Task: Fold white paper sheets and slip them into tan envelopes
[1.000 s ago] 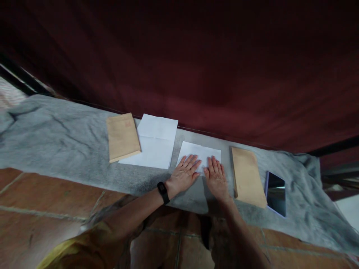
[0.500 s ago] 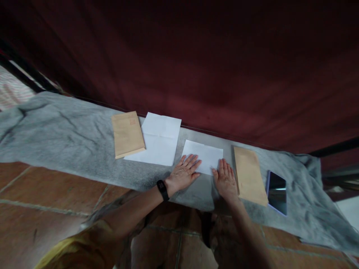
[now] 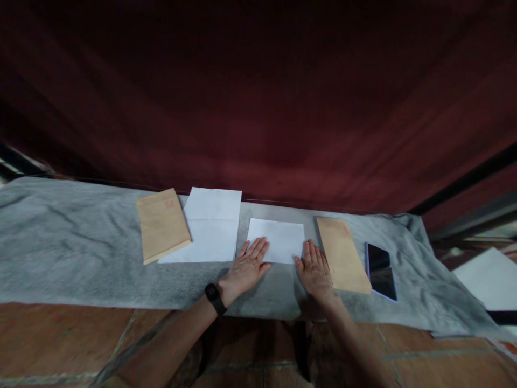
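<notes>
A folded sheet of white paper (image 3: pixel 278 237) lies flat in front of me. Over its lower left corner my left hand (image 3: pixel 247 265) rests with fingers stretched out; a black band is on that wrist. My right hand (image 3: pixel 315 265) lies flat at the paper's right edge, fingers extended, close beside a brown envelope (image 3: pixel 344 257). Left of the folded sheet is a larger white paper (image 3: pixel 214 229) with a crease across it. Another brown envelope (image 3: pixel 162 226) overlaps that larger paper's left side. Neither hand grips anything.
A grey cloth (image 3: pixel 92 258) covers the long, narrow surface. At right lies a phone (image 3: pixel 381 271) with a purple edge. A dark red curtain (image 3: pixel 258 134) hangs along the back. Below is a tiled floor (image 3: pixel 68 339). A white sheet-like object (image 3: pixel 490 275) shows at far right.
The camera view has tilted and shifted, so everything sits lower and further left. My left hand has slid left and down toward the folded paper's lower left corner. The right hand stays by its right edge.
</notes>
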A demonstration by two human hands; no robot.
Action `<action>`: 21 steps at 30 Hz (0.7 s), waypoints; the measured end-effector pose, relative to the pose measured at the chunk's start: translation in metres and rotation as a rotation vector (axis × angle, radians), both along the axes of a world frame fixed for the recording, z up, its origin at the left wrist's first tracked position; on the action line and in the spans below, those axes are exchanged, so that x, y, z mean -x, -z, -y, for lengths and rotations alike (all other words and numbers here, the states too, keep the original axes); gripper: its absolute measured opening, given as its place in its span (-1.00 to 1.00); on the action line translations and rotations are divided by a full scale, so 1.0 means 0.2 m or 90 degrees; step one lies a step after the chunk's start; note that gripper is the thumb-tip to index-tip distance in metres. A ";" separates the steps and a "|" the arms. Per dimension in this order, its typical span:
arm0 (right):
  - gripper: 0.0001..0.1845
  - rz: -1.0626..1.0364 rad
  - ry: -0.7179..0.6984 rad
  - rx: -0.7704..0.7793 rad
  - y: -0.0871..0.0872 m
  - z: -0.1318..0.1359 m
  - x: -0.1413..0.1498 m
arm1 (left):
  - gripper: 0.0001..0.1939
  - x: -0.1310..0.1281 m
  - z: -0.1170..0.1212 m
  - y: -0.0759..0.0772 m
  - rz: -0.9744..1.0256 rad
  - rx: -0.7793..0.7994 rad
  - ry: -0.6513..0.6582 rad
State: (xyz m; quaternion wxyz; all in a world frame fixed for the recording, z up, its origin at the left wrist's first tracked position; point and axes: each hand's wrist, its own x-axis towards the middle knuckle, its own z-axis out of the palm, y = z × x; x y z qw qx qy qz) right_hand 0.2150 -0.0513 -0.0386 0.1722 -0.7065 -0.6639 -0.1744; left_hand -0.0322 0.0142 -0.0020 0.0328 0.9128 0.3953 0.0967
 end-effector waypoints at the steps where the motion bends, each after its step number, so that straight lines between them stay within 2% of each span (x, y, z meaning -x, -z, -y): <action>1: -0.30 0.001 0.000 -0.007 0.00 0.00 0.00 | -0.41 0.01 0.00 0.00 -0.002 -0.002 -0.001; 7: -0.31 -0.029 -0.016 -0.010 -0.04 0.00 0.02 | -0.47 0.01 -0.03 -0.02 -0.036 -0.001 0.019; 12: -0.40 -0.073 -0.118 0.106 -0.12 -0.01 0.07 | -0.52 0.01 -0.05 -0.02 -0.071 0.023 0.036; 15: -0.38 -0.101 -0.169 0.164 -0.16 -0.01 0.10 | -0.54 0.02 -0.06 -0.03 -0.021 0.048 0.042; 17: -0.37 -0.117 -0.188 0.181 -0.18 -0.01 0.13 | -0.54 0.03 -0.08 -0.05 0.060 0.065 -0.008; 21: -0.40 -0.133 -0.217 0.199 -0.20 -0.01 0.19 | -0.47 0.02 -0.13 -0.10 0.255 0.150 -0.183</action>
